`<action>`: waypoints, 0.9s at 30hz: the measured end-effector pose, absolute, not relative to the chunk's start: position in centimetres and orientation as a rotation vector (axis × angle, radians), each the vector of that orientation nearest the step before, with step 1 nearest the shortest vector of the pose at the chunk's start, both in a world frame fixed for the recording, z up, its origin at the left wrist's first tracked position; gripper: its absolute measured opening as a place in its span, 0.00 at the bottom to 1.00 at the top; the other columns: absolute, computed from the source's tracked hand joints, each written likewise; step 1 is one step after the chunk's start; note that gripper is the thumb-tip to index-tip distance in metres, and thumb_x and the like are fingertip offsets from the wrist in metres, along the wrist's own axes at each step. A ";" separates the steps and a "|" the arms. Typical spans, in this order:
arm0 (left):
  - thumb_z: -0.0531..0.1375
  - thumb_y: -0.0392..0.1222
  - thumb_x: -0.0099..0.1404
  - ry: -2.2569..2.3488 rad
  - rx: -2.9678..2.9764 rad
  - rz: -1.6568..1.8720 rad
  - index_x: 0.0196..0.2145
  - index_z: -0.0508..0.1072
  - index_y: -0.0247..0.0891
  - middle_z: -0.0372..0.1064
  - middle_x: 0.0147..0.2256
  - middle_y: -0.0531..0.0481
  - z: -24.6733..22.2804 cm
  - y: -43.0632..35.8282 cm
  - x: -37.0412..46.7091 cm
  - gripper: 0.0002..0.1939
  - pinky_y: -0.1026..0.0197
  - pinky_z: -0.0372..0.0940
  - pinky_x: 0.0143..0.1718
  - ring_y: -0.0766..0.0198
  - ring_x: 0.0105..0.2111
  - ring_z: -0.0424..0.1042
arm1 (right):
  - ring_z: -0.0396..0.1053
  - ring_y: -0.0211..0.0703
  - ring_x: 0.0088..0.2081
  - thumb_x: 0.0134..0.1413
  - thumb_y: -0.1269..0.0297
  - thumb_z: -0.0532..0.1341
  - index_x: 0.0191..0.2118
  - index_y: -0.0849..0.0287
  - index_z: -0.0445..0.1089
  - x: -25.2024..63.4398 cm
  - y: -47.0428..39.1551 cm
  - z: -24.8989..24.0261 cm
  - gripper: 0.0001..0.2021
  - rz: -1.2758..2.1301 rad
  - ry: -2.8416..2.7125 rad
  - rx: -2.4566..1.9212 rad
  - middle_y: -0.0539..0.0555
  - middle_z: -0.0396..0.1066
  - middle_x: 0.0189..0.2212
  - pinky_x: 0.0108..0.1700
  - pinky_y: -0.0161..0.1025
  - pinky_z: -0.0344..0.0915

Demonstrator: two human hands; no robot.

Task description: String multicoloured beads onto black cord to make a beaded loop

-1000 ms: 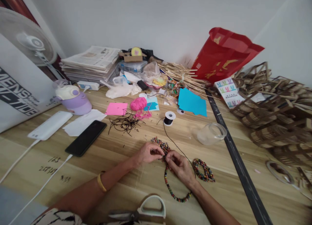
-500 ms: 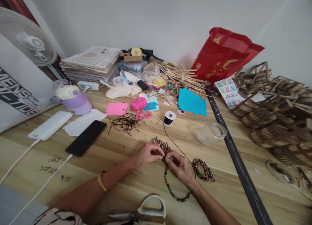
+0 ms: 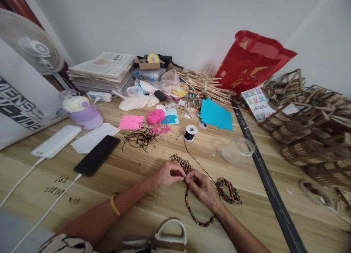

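Note:
Thumb and forefinger of my left hand [image 3: 170, 173] are pinched on what looks like a small bead, its shape mostly covered by the fingertips. My right hand [image 3: 202, 187] meets them tip to tip, closed on the end of a black cord. Below it a beaded strand [image 3: 192, 215] of many colours curves over the table and passes under my right wrist. Just behind the fingers lies a pile of loose beads [image 3: 179, 161]. A coiled bead string [image 3: 229, 191] rests right of my right hand. From the spool of black cord [image 3: 190, 133] a line runs toward that wrist.
Scissors [image 3: 171, 235] lie at the near edge. A glass jar [image 3: 236, 150] stands right, near a black strip [image 3: 264, 185]. Black cord scraps [image 3: 142, 138], pink yarn [image 3: 155, 117] and a phone [image 3: 97, 155] lie left. Woven baskets [image 3: 307, 136] crowd the right side.
My left hand has shifted slightly right, and its fingertips now touch those of my right hand. The strand, spool and other things stay where they were.

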State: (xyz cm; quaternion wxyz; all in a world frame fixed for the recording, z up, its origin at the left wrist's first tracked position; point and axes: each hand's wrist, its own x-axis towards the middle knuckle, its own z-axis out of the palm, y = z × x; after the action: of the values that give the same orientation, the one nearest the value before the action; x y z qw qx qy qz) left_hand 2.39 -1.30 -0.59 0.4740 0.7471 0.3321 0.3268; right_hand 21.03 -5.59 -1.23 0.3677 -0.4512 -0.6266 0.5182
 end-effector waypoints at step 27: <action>0.64 0.42 0.56 0.803 1.777 0.807 0.26 0.76 0.32 0.73 0.27 0.46 -0.2 -1.5 2.4 0.09 0.64 0.62 0.33 0.64 0.29 0.70 | 0.56 0.35 0.24 0.53 0.58 0.62 0.32 0.58 0.66 21.0 -5.6 -1.2 0.09 1.383 -1.574 -1.091 0.47 0.59 0.23 0.26 0.32 0.53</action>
State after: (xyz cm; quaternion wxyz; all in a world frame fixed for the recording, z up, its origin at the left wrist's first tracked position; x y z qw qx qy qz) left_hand 2.45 -1.47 -0.23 0.4931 0.7324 0.3312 0.3327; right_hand 21.03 -5.59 -1.17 0.3798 -0.4271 -0.6163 0.5417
